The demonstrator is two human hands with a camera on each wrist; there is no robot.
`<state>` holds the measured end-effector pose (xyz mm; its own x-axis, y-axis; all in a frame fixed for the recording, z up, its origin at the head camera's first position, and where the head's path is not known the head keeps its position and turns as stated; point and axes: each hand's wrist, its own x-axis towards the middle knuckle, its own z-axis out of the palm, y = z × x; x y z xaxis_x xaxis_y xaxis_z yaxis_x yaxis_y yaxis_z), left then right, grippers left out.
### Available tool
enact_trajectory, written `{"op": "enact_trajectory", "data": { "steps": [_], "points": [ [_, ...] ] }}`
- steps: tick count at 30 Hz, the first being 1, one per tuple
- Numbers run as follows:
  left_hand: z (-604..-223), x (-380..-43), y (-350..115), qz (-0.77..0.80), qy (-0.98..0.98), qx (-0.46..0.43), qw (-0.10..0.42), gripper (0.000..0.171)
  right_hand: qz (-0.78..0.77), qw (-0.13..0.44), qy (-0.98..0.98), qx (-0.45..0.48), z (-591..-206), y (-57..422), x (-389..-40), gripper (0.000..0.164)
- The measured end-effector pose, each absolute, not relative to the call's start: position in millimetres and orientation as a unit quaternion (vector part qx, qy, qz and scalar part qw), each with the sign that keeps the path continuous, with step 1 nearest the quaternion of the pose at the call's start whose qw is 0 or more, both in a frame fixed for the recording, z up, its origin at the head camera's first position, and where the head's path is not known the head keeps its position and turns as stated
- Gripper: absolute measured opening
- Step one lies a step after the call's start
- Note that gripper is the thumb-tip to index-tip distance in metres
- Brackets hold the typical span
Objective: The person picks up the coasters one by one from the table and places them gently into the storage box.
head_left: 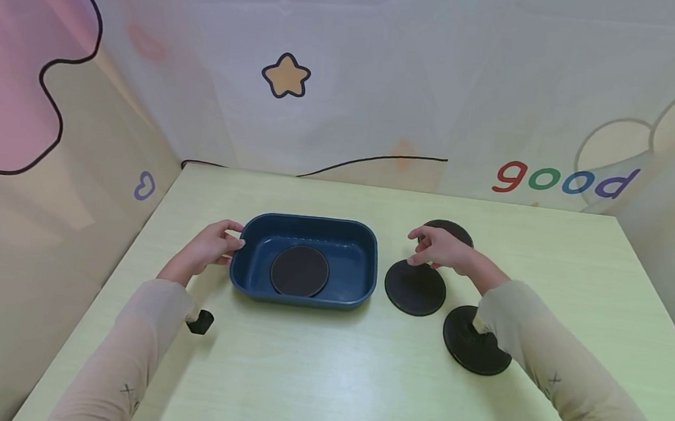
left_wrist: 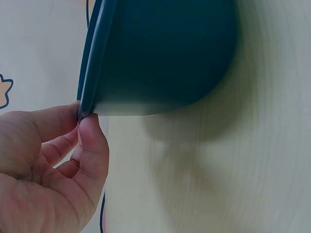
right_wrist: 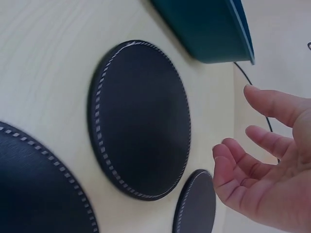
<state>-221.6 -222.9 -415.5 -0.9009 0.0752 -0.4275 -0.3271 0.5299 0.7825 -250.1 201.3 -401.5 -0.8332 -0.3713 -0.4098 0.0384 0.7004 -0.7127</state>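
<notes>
Head view: I see a pale table (head_left: 300, 379) with an oblong blue tray (head_left: 300, 301) standing on it, in front of a person reaching in with both arms. One round black disc (head_left: 299, 271) lies flat inside the tray. To the tray's right are three more: the middle disc (head_left: 414, 292) just beside it, the far disc (head_left: 454, 229) beyond that and away from the person, and the near disc (head_left: 472, 348) closer to the person, partly hidden by the right sleeve (head_left: 546, 352).

At the tray's left end, the left hand (head_left: 214, 244) pinches the rim between thumb and fingers. To the tray's right, the right hand (head_left: 444, 248) hangs over the far and middle discs, fingers loosely bent, thumb apart, holding nothing.

What might go wrong? The discs lie low and flat, so fingertips could skid over an edge and push a disc instead of lifting it. The sleeve crosses above the near disc; I cannot tell whether it touches, but a low sweep could drag that disc along. The tray is held at one end only, so a tug there could tip it and slide the disc inside. A disc carried leftward too low could strike the tray's raised wall.
</notes>
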Motion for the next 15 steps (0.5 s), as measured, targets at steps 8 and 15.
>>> {"op": "enact_trajectory", "data": {
  "steps": [8,15],
  "points": [
    [-416.1,-221.3,-223.3,0.479,0.849,-0.075,0.211,0.042,-0.364,0.287,0.883,-0.067,-411.1,211.5,-245.4,0.056],
    [-415.8,-220.6,-222.8,0.476,0.85,-0.073,0.212,0.042,-0.359,0.285,0.887,-0.052,-418.8,217.3,-242.8,0.056]
  ]
}}
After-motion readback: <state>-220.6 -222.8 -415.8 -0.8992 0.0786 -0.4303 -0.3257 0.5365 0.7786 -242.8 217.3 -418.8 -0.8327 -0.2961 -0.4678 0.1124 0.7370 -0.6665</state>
